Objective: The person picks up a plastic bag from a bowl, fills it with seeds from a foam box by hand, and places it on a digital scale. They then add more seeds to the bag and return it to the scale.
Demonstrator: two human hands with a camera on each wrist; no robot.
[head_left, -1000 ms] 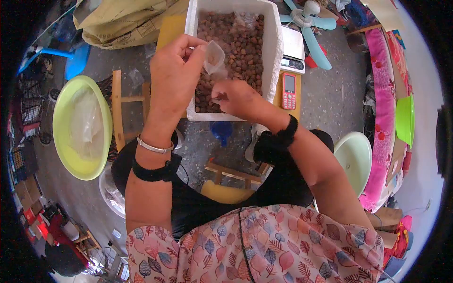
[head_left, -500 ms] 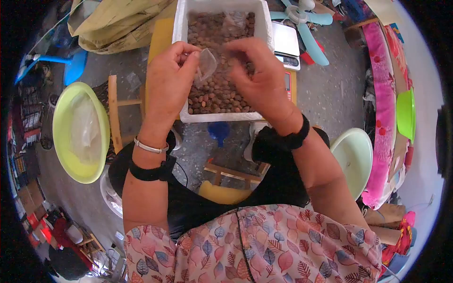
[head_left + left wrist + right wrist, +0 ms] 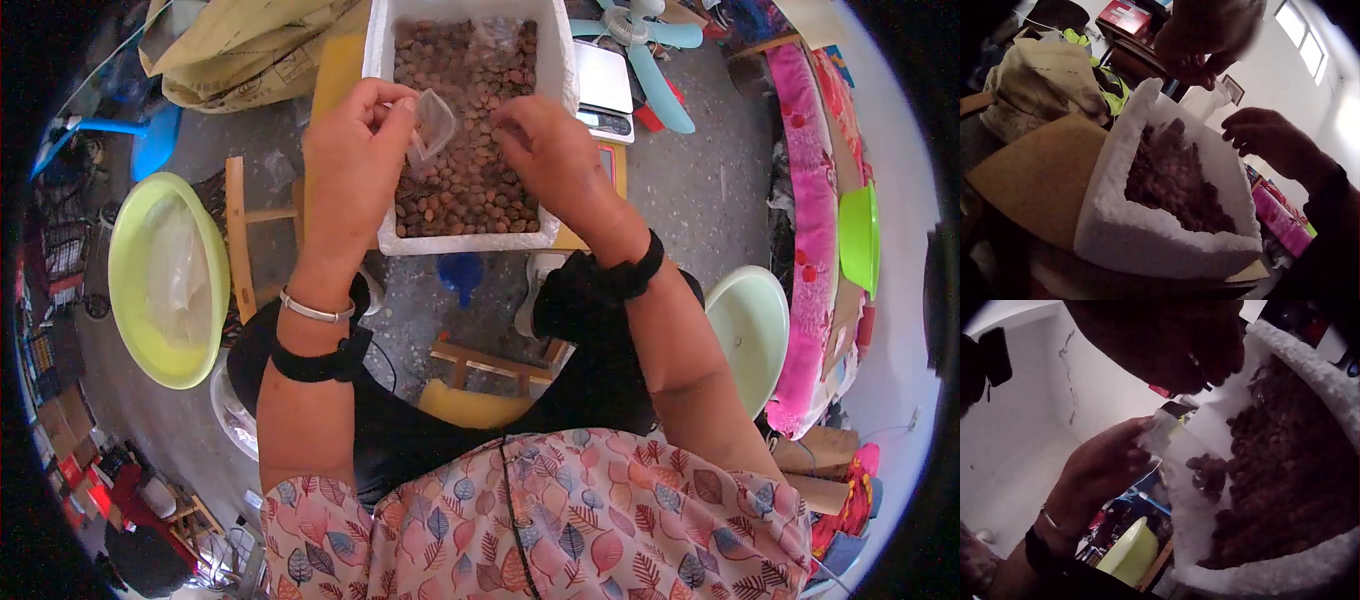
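Note:
My left hand [image 3: 355, 165] pinches the edge of a small clear bag [image 3: 438, 125] between thumb and fingers, above a white foam box [image 3: 470, 243] of brown nut-like pieces [image 3: 470, 190]. Over the box's right side hovers my right hand [image 3: 565, 160], its fingers loosely bent and apart from the bag; I make out nothing held in it. In the left wrist view the right hand [image 3: 1279, 140] is beside the box's far wall, and the left hand [image 3: 1210, 37] is above. The right wrist view shows the left hand [image 3: 1104, 459] gripping the bag [image 3: 1160, 430].
Right of the box are a white scale [image 3: 603, 80], a partly covered red phone [image 3: 607, 160] and a fan [image 3: 650, 45]. A yellow-green basin [image 3: 120, 280] and wooden chair [image 3: 236, 230] are at left; a pale basin [image 3: 750, 335] is at right. Another clear bag [image 3: 495, 38] lies in the box.
My right hand has risen from the pieces near the box's front and moved to the right, away from the bag. My left hand still holds the bag. The head view has shifted slightly.

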